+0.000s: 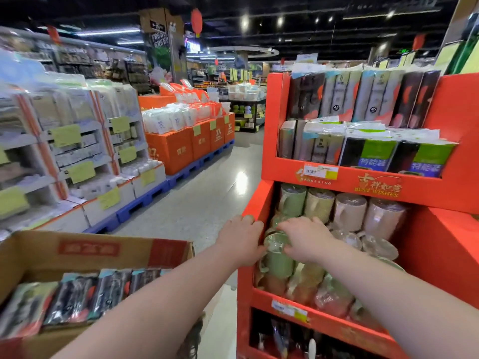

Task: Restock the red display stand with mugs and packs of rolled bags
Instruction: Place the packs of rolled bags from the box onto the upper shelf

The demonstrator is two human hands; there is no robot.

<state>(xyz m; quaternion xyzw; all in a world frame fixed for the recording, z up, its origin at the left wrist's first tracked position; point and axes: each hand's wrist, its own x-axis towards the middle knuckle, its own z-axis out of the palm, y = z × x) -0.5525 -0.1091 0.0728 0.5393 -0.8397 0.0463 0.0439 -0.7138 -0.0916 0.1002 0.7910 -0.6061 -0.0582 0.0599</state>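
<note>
The red display stand carries rolled-bag packs on its top shelf and plastic-wrapped mugs piled loosely to the middle shelf's front edge. At that shelf's front left corner the left hand and right hand both clasp a green mug (its wrap looks slick). Set down askew, it could slide off the tilted mugs beneath and tip them over the lip.

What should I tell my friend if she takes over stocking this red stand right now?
Right hand grips the top of a green plastic-wrapped mug on the middle shelf of the red cardboard display stand.
Left hand is at its side, grip hidden.
Done: mugs line the shelf's back.
Left: seat this mug, shelve the rolled-bag packs from the brown cardboard box.
</note>
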